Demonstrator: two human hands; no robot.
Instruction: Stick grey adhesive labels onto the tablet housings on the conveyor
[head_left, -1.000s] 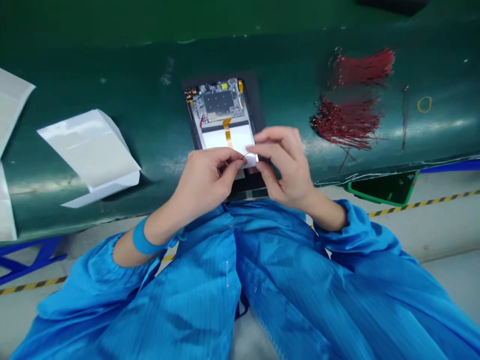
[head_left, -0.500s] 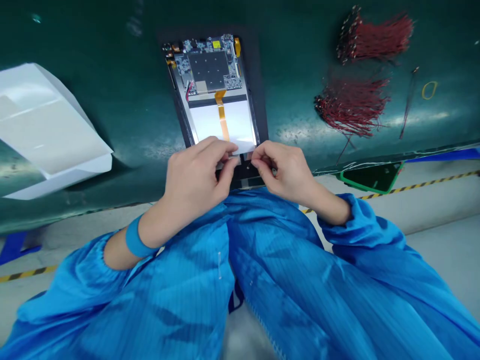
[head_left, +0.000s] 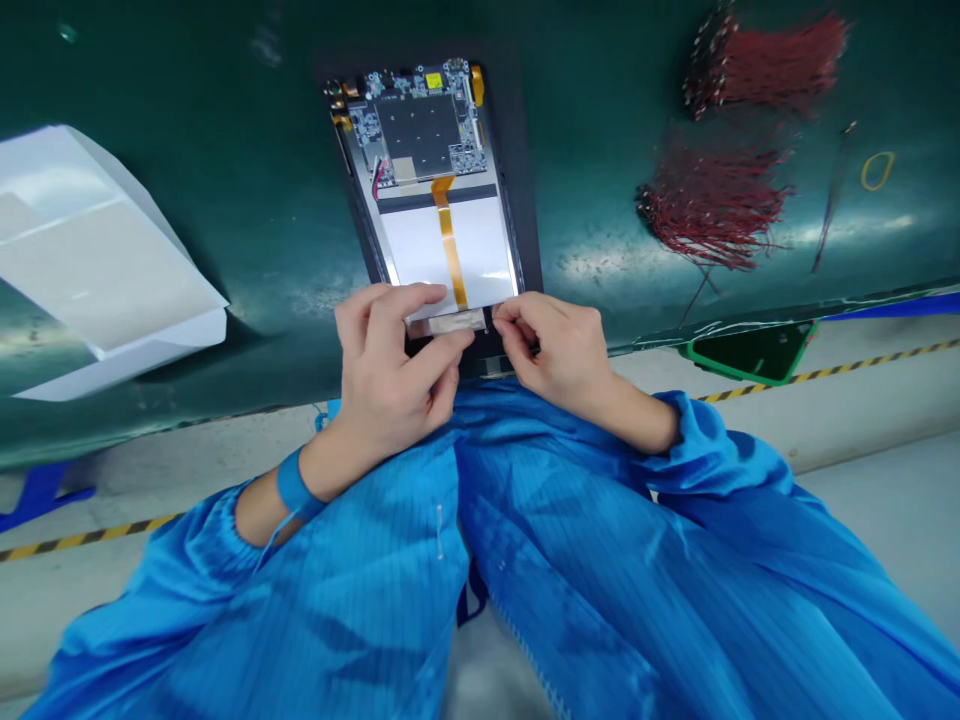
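Note:
An opened tablet [head_left: 480,240] lies on a dark mat at the table's front edge. Its circuit board [head_left: 420,130] is at the far end, and an orange ribbon cable [head_left: 451,250] runs down over the white battery area. Across the near end lies a silvery-grey part [head_left: 456,321]. My left hand [head_left: 397,355] has thumb and forefinger apart, the thumb resting at that part and the forefinger over the tablet. My right hand [head_left: 555,340] pinches at the tablet's near right corner; whatever is between its fingertips is too small to make out.
Two bundles of thin red and black wires [head_left: 784,65] lie at the right, with one loose wire [head_left: 832,200] and a yellow rubber band [head_left: 877,171]. At left stands a white tray [head_left: 161,330]. A green-rimmed bin [head_left: 750,352] sits below the table edge.
My left hand has drawn back to the left and spread its thumb and forefinger, baring the silvery-grey part. My right hand has shifted slightly left and stays pinched.

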